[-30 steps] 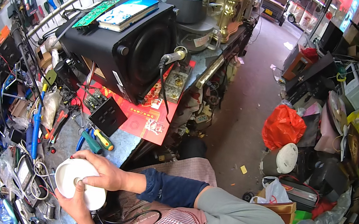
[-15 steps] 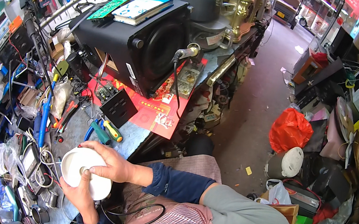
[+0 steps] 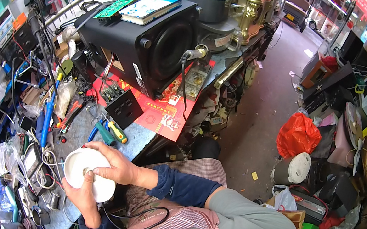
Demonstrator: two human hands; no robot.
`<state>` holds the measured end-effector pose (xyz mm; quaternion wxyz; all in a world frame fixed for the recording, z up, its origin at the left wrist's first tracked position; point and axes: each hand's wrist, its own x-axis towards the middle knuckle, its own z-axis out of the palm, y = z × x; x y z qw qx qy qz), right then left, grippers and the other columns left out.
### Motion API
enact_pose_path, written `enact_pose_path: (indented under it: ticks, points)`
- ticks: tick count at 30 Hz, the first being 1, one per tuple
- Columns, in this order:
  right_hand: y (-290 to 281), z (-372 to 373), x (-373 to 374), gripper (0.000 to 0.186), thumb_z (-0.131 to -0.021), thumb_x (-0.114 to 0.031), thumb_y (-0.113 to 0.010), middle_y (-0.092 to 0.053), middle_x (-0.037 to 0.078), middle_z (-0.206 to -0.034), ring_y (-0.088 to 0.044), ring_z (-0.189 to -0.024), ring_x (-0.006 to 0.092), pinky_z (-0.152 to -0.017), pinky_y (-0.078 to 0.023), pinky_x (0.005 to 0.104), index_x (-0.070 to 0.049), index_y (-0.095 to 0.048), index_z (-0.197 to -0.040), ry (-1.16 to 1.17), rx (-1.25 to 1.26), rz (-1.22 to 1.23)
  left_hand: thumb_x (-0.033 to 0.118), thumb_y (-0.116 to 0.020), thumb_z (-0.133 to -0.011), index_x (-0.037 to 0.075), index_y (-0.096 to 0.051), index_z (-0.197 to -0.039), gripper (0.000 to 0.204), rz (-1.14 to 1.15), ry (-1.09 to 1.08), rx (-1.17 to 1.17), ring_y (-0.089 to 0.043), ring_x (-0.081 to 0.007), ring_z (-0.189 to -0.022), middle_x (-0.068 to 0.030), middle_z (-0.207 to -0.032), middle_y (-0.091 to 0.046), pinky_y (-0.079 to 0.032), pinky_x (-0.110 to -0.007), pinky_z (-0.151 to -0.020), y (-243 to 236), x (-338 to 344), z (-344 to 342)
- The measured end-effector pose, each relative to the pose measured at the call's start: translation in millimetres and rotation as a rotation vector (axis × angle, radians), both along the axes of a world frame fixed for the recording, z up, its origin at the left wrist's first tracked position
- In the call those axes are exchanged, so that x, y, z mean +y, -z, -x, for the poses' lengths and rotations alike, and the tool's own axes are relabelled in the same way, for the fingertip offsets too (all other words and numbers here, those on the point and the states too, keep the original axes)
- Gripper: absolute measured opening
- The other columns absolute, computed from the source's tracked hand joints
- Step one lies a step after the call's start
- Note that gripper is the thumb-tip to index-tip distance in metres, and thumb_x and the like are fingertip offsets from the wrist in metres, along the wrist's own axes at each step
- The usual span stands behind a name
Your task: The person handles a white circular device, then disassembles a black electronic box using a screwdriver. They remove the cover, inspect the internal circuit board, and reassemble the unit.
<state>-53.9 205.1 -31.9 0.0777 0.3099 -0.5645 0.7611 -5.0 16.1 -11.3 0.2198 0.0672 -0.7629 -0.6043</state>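
Note:
Both of my hands hold a white round disc-shaped part [image 3: 78, 165] above the near edge of the bench. It has a broad pale rim and a small round centre piece. My right hand [image 3: 120, 166] wraps its upper right side, with the thumb at the centre. My left hand [image 3: 82, 194] grips it from below, its thumb upright against the centre too. The fingers beneath the disc are hidden. A black cable [image 3: 145, 224] loops over my apron just beside the disc; I cannot tell whether they are joined.
Screwdrivers with green and yellow handles [image 3: 117, 132] lie beyond the disc, near a black box with slots [image 3: 124, 109]. A large black speaker [image 3: 127, 47] stands behind on red paper [image 3: 163, 121]. Tangled wires and tools crowd the left. An orange-red bag [image 3: 298, 136] sits on the right floor.
The whole view has shifted slightly. My hands keep the same grip on the white disc, which looks a little more tilted.

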Motion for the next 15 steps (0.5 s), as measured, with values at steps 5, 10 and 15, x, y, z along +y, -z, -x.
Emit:
enact_pose_path:
  ticks: [5, 10, 15]
  points:
    - [1.4, 0.7, -0.3, 0.075, -0.096, -0.035, -0.078, -0.067, 0.02, -0.141, -0.066, -0.132, 0.0329, -0.112, -0.052, 0.0429, -0.002, -0.047, -0.156, -0.011, 0.0, 0.001, 0.008, -0.096, -0.085, -0.006, -0.056, -0.136, 0.066, -0.025, -0.008, -0.006, -0.073, -0.0267, -0.11, -0.0207, -0.128, -0.072, -0.063, -0.04, -0.095, -2.2, 2.4, -0.4]
    - [4.0, 2.2, -1.0, 0.077, -0.097, -0.038, -0.077, -0.066, 0.02, -0.143, -0.065, -0.134, 0.0337, -0.113, -0.05, 0.0435, -0.003, -0.046, -0.157, 0.0, 0.014, 0.0, 0.009, -0.097, -0.084, -0.006, -0.057, -0.138, 0.069, 0.009, -0.016, -0.023, -0.072, -0.0278, -0.114, -0.0208, -0.129, -0.071, -0.061, -0.041, -0.098, -1.8, 0.3, -0.3]
    - [0.1, -0.4, 1.0, 0.079, -0.097, -0.041, -0.077, -0.066, 0.021, -0.142, -0.066, -0.133, 0.0346, -0.113, -0.05, 0.0437, -0.003, -0.045, -0.158, -0.026, -0.007, -0.01, 0.019, -0.1, -0.08, -0.005, -0.054, -0.149, 0.086, 0.26, -0.166, 0.067, -0.069, -0.0337, -0.124, -0.0217, -0.135, -0.07, -0.055, -0.045, -0.109, -5.4, 9.3, -4.4]
